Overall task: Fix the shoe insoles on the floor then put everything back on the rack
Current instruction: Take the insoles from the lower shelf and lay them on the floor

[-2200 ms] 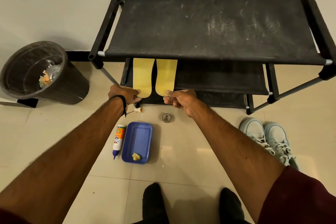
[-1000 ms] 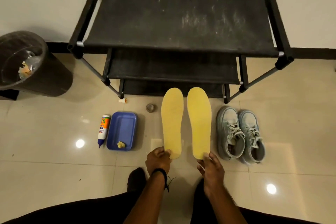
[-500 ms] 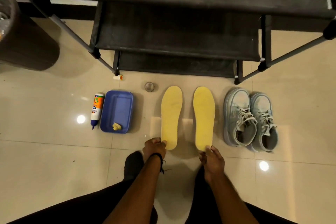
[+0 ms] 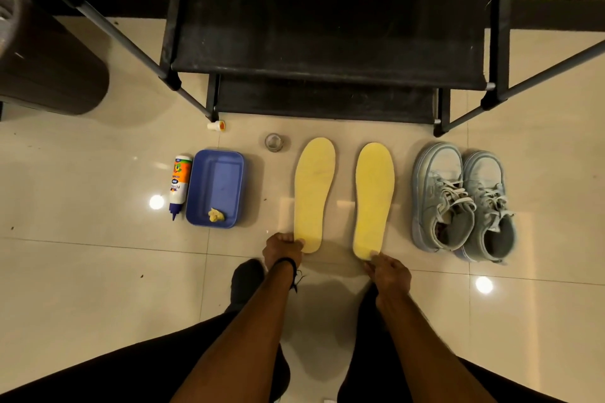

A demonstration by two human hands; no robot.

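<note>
Two yellow insoles lie flat on the tiled floor in front of the black shoe rack [image 4: 327, 75]. My left hand [image 4: 283, 249] pinches the heel of the left insole [image 4: 312, 193]. My right hand [image 4: 388, 270] pinches the heel of the right insole [image 4: 373, 198]. A pair of pale blue sneakers [image 4: 461, 203] stands just right of the insoles. A glue bottle [image 4: 179, 185] lies left of a blue tray [image 4: 226, 173] that holds a small yellow scrap [image 4: 216, 215].
A small roll of clear tape [image 4: 273, 142] and a glue cap [image 4: 216, 125] lie near the rack's front leg. A dark waste bin [image 4: 42, 62] stands at the far left. My black-socked feet are on the floor below my hands.
I pulled both insoles off the rack's lower shelf and laid them down on the floor between the tray and the sneakers. Both hands stay on the heels.
</note>
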